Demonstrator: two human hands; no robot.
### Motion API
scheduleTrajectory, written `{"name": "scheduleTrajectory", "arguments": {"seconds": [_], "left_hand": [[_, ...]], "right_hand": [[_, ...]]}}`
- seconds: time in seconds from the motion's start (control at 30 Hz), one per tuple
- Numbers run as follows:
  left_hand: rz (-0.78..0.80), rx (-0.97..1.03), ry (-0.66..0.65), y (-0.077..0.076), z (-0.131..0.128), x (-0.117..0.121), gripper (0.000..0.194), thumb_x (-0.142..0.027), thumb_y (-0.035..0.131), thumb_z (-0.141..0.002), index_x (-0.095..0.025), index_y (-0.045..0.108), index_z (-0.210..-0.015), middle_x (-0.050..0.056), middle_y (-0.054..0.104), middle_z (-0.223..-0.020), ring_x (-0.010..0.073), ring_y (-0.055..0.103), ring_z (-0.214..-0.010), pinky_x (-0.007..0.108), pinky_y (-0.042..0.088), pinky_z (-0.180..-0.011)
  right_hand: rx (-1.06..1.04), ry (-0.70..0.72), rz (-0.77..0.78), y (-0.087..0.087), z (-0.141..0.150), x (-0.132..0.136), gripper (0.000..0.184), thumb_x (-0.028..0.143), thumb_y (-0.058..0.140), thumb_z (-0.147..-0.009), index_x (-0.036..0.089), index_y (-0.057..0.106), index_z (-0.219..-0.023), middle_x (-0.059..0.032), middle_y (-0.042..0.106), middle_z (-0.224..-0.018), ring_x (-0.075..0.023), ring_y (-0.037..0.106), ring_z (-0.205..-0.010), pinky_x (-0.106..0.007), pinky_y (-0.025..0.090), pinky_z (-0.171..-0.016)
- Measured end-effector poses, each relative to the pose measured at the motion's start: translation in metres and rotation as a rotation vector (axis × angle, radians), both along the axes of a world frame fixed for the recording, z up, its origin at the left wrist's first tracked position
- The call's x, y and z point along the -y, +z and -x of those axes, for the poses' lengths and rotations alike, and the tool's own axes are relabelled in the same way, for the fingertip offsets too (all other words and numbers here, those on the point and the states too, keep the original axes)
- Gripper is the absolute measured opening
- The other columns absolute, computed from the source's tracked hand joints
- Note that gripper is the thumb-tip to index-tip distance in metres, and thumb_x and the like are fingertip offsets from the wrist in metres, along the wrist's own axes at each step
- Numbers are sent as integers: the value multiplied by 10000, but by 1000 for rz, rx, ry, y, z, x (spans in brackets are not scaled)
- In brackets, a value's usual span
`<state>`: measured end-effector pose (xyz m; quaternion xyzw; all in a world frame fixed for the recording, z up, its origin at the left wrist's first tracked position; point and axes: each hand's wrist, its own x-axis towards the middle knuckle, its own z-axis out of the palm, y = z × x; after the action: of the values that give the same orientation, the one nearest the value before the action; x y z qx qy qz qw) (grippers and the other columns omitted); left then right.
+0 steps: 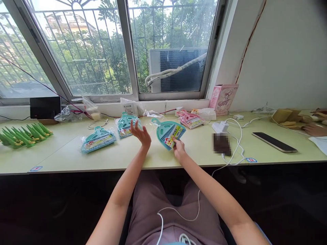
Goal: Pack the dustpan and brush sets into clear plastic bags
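My right hand (178, 148) pinches the near edge of a teal mini dustpan-and-brush set (168, 132) with a colourful label, lifted slightly over the pale green desk (102, 160). My left hand (141, 134) hovers open just left of it, fingers spread, holding nothing. Two more teal sets in clear plastic bags (98, 139) (125, 124) lie to the left. A pink set in a bag (191, 119) lies farther back on the right.
Green plastic clips (24, 135) lie in a row at far left. A black phone (274, 142), a white charger with cable (224, 128) and a pink box (223, 98) sit on the right. Another person's hand (314, 129) rests at the far right edge.
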<state>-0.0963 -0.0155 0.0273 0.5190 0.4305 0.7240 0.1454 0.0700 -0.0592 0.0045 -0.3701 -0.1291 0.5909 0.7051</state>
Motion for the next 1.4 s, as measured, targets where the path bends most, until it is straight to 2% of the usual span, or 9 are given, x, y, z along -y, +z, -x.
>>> {"name": "scheduleTrajectory", "arguments": {"seconds": [0.17,0.27,0.47,0.77,0.93,1.07,1.17,1.27,1.4], "left_hand": [[356,731,-188,11,28,-19,573,-580,444,-966,-297,418,-1462,131,415,-1558,253,479,-1401,409,465,-1080],[340,905,-399,9,37,-26,559,-518,415,-987,-273,378,-1489,143,471,-1526,227,585,-1301,356,525,-999],[276,653,-638,5,35,-24,423,-331,510,-957,-225,560,-1363,96,588,-1437,219,599,-1282,334,501,-1028],[430,286,-878,-4,23,-28,804,-238,719,-823,-270,364,-1543,106,646,-1362,219,707,-1078,438,488,-1063],[517,68,-983,-3,12,-17,771,-323,738,-828,-269,411,-1524,115,641,-1364,247,736,-998,478,514,-1025],[639,-145,-1166,2,9,-5,787,-327,775,-803,-250,441,-1511,163,655,-1336,320,704,-1105,492,501,-1019],[626,-105,-1178,3,18,-6,812,-170,794,-725,-251,501,-1478,185,652,-1333,350,623,-1246,491,469,-1053],[546,91,-1064,3,28,-16,749,-32,720,-675,-210,599,-1392,193,634,-1355,348,536,-1347,477,420,-1108],[435,420,-862,7,27,-26,567,-156,642,-808,-226,600,-1369,132,611,-1404,288,496,-1389,471,389,-1144]], "right_hand": [[-29,43,-42,-1,5,-1,148,84,772,-756,171,661,-801,-4,752,-770,-131,702,-658,-223,598,-591],[-2,68,-59,-4,8,-5,168,95,798,-731,174,660,-784,-9,754,-767,-138,707,-659,-221,597,-583],[23,58,-48,-7,2,-11,167,94,800,-717,164,670,-796,-11,755,-776,-143,702,-657,-240,600,-589],[-23,-11,-50,-2,-3,-11,113,73,720,-788,163,663,-826,-5,747,-799,-115,694,-672,-206,594,-599],[-31,-56,-63,2,-8,-19,128,90,738,-780,167,650,-833,-11,742,-803,-116,695,-699,-199,594,-611],[-46,-80,-93,3,-17,-26,131,105,738,-790,171,650,-861,-3,737,-797,-113,697,-717,-197,596,-634],[-24,-58,-119,0,-23,-27,166,123,777,-765,181,645,-848,9,736,-793,-112,702,-737,-199,601,-679],[-41,21,-155,-3,-26,-24,134,105,759,-777,174,651,-816,-2,744,-793,-122,708,-741,-215,605,-710],[-14,173,-142,-3,-17,-17,91,82,744,-780,141,691,-824,-37,761,-805,-159,719,-721,-265,617,-731]]}}
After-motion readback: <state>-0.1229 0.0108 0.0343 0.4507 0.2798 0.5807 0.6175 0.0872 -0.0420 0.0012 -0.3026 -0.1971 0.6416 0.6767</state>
